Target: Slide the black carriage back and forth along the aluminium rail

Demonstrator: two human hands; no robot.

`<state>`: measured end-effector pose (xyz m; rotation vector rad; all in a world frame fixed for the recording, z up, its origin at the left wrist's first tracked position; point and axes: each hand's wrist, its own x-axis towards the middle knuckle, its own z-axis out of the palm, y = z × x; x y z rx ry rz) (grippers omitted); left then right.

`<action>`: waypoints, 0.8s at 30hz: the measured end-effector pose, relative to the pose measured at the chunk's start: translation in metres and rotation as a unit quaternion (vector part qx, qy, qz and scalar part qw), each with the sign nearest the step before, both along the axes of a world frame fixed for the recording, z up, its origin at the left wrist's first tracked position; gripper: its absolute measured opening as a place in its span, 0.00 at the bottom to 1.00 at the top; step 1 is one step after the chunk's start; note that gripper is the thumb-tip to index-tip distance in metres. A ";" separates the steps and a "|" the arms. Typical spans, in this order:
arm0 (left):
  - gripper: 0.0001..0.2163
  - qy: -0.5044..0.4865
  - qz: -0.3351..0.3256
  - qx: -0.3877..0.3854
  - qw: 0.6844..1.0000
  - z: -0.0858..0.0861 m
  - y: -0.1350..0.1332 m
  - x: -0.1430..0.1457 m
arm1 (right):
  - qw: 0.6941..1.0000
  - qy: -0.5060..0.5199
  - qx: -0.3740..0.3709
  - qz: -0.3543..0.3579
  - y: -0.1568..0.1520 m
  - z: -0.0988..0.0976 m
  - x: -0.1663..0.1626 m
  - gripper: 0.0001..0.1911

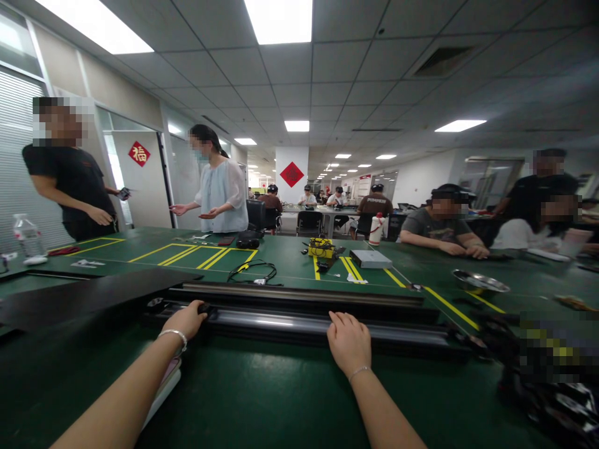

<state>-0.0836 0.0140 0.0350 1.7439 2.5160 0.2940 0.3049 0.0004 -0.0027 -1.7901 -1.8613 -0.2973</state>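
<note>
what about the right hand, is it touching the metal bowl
No, the right hand rests on the long shiny bar, while the metal bowl sits apart, farther off to the right.

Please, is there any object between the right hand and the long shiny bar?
Nothing visible stands between them: the right hand appears to rest directly on the long shiny bar.

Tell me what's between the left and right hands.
Head view: a small black fitting by the left hand, then a glossy bar running to the right hand.
</note>
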 end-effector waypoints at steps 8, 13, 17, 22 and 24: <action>0.21 -0.006 -0.009 -0.011 1.000 0.000 -0.001 -0.005 | 1.000 -0.005 -0.002 -0.003 -0.001 0.002 -0.001 0.21; 0.21 -0.015 -0.012 -0.019 1.000 -0.002 0.000 -0.005 | 1.000 -0.009 0.011 -0.004 -0.001 0.000 0.000 0.20; 0.21 -0.020 -0.012 -0.018 1.000 -0.003 0.001 -0.005 | 1.000 -0.006 0.013 -0.002 0.000 -0.001 0.000 0.20; 0.21 -0.023 -0.013 -0.011 1.000 -0.004 0.002 -0.007 | 1.000 -0.005 0.011 -0.003 0.001 -0.002 0.000 0.20; 0.21 -0.022 -0.013 -0.007 1.000 -0.005 0.002 -0.008 | 1.000 -0.005 0.013 -0.002 0.001 -0.003 0.000 0.20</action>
